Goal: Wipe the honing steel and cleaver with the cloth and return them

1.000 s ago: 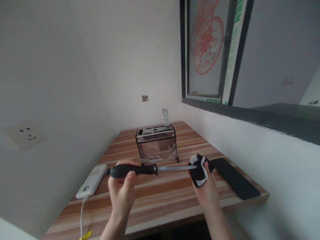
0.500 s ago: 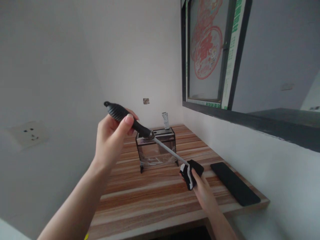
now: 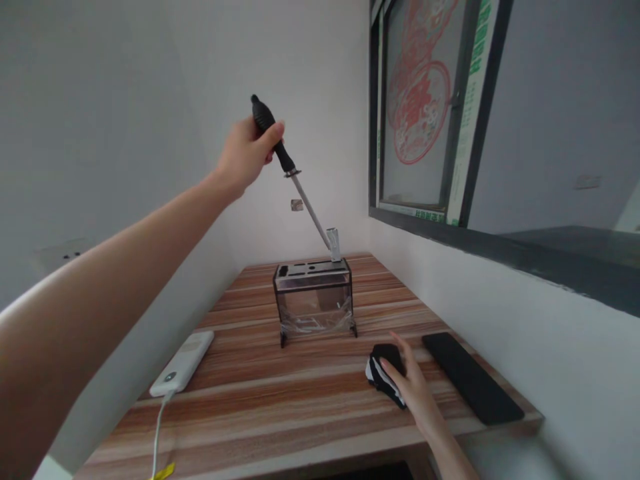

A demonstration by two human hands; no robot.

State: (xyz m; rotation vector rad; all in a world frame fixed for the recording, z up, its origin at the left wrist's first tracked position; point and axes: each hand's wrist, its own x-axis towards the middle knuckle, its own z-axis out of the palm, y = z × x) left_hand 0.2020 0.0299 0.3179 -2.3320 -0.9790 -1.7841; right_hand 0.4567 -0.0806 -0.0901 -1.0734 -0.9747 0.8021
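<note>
My left hand [image 3: 250, 152] is raised and closed around the black ribbed handle of a sharpening steel [image 3: 310, 208]. Its thin grey rod slants down to the right, the tip beside a silver upright piece [image 3: 333, 245] on top of a knife holder [image 3: 315, 303]. That holder has a dark frame, a slotted top and a clear front; I cannot tell whether the rod touches it. Low on the right, my right hand [image 3: 413, 380] has thumb and fingers apart around a crumpled black-and-white cloth [image 3: 386, 373] at the tabletop. The thumb lies against the cloth.
A long black slab [image 3: 470, 378] lies near the right edge of the wood-grain table [image 3: 280, 407]. At left is a white device [image 3: 184, 363] with a cable [image 3: 157, 430]. A dark-framed window [image 3: 417, 133] is on the right wall.
My left hand has lifted the sharpening steel away from the cloth, up and toward the knife holder. My right hand has lowered the cloth to the table and its fingers have spread.
</note>
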